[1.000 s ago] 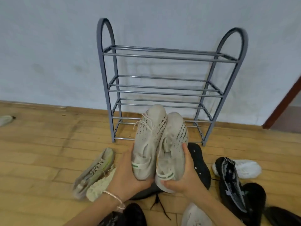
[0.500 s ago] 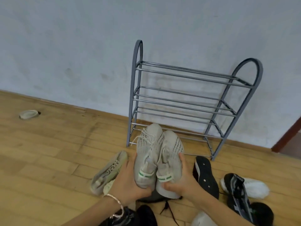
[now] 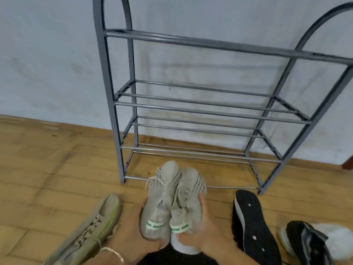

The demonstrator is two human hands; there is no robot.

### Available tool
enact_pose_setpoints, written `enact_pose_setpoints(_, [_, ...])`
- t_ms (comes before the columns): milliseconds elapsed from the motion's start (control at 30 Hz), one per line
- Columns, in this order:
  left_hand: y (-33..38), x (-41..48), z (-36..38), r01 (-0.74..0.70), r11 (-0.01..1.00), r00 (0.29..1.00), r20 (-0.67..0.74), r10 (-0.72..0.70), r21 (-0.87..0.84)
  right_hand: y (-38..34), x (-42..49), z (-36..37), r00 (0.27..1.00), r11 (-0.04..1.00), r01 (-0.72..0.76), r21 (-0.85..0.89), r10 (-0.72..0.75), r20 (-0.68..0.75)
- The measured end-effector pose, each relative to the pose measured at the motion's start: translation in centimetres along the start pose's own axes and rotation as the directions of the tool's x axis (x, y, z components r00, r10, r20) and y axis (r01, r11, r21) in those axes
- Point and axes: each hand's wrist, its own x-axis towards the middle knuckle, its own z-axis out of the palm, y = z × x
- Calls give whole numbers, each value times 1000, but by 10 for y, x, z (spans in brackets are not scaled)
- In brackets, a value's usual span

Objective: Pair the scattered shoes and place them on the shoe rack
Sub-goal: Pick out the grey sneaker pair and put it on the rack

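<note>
Two matching grey knit sneakers with green heel tabs are held side by side, toes toward the rack. My left hand (image 3: 131, 232) grips the left grey sneaker (image 3: 162, 197) from its outer side. My right hand (image 3: 202, 238) holds the right grey sneaker (image 3: 189, 203) at heel and outer side. The grey metal shoe rack (image 3: 206, 109) stands against the wall just beyond the toes, and its bar shelves are bare.
A beige sneaker with a yellow-green stripe (image 3: 91, 230) lies on the wooden floor at the left. On the right a black shoe lies sole-up (image 3: 252, 224), with a black-grey sneaker (image 3: 307, 243) and a white shoe (image 3: 336, 238) beyond it. A dark shoe sits under my wrists.
The view has closed in on the rack, which now fills the upper frame. The pair of grey sneakers stays in both hands, nearer the rack's lowest bars.
</note>
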Motion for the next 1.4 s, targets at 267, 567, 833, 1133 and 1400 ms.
enact_pose_setpoints(267, [-14,128,-24,-42,999,999,-31,43,10,-9,141,-3,1000,996,16,85,-17,21])
enact_pose_setpoints(567, [-81,205,-37,159,935,974,-206,-95,318,-11,249,38,999,1000,-2,-11,3,51])
enact_pose_setpoints(833, [-87,230,-39,207,895,967,-221,-126,396,-5,261,36,994,994,87,-72,-92,-60])
enact_pose_setpoints(1133, [-62,215,-40,301,864,949,-219,-228,404,-5,204,38,993,942,113,-317,-117,7])
enact_pose_setpoints(1400, [-47,100,-5,-162,772,979,3,203,615,11,110,9,999,993,-3,-114,9,49])
